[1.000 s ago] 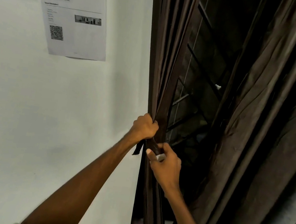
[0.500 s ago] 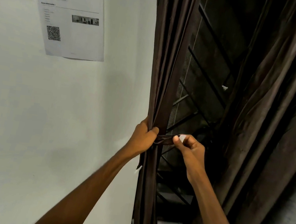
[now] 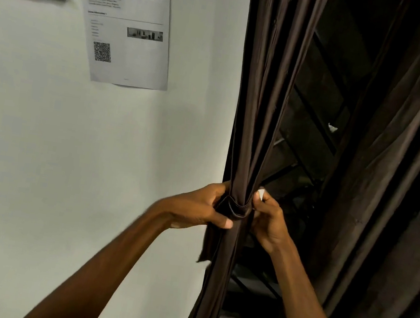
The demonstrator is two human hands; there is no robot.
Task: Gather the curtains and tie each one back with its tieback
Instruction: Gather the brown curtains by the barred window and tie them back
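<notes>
Your left hand (image 3: 196,206) grips the gathered left curtain (image 3: 257,111) at the tieback (image 3: 236,209) wrapped round it. Your right hand (image 3: 269,222) pinches the tieback's other side. Right curtain (image 3: 395,186) hangs loose. Printed sheet (image 3: 131,21) on wall (image 3: 95,155).

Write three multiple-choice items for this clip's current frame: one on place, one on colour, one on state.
1. Where does the tieback sit?
A. Around the gathered curtain
B. On the floor
C. Pinned to the paper notice

2. What colour is the gathered curtain?
A. White
B. Dark brown
C. Red

3. What is the left hand doing?
A. Hanging idle
B. Pressing flat on the wall
C. Gripping the curtain at the tieback

Answers: 1 A, the band circles the bunched fabric between the left hand and right hand. 2 B, its folds are dark brown against the white wall. 3 C, its fingers and thumb curl round the fabric.
</notes>
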